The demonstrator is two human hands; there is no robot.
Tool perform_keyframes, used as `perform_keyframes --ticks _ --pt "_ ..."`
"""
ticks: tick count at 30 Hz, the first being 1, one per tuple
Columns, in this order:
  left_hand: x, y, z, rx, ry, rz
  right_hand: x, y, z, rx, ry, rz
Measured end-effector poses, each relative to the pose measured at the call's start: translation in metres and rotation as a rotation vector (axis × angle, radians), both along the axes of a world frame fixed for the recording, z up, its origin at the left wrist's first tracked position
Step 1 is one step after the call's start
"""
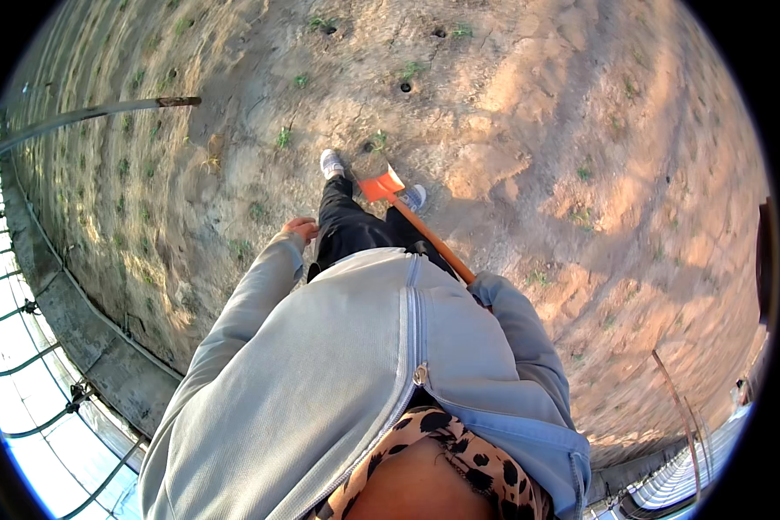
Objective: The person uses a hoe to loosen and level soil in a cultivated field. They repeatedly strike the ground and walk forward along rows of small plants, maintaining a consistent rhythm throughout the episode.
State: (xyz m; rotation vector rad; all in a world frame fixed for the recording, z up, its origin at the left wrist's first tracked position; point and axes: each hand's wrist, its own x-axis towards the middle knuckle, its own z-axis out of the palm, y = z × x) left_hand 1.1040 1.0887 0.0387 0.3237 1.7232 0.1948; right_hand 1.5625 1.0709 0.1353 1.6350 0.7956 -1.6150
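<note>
An orange-bladed shovel (pixel 381 186) slants across my right leg, its blade between my two shoes. The far part of the blade is soil-coloured, perhaps covered with earth. Its wooden shaft (pixel 432 240) runs back to the cuff of my right sleeve (pixel 494 286), at my hip. That sleeve hides most of my right hand, which appears closed around the shaft. My left hand (pixel 301 229) hangs beside my left thigh, empty, with its fingers loosely bent and a little apart. Just past the blade, a small hole (pixel 368 147) lies beside a green seedling (pixel 379 139).
Dry, cracked soil (pixel 481 149) carries rows of small plants and more holes (pixel 405 87). A curved metal pipe (pixel 104 110) juts in from the left. Along that side runs a low concrete wall (pixel 104 338) below a film-covered frame (pixel 19 390). Thin rods (pixel 679 403) stand at lower right.
</note>
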Motion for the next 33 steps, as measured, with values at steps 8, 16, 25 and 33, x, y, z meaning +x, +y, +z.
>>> perform_keyframes --ticks 8,16,25,33 --pt "-0.011 -0.032 -0.007 -0.008 0.049 -0.158 0.008 0.009 -0.017 -0.075 0.047 0.053" --pt "0.021 0.011 0.009 0.008 -0.041 -0.012 0.014 -0.026 -0.053 0.027 0.028 -0.037" --pt "0.04 0.012 -0.003 0.023 -0.032 -0.069 0.035 -0.08 -0.055 0.194 -0.007 -0.083" --pt "0.045 0.029 0.0 -0.019 0.046 -0.257 0.033 -0.095 -0.063 0.263 -0.072 -0.442"
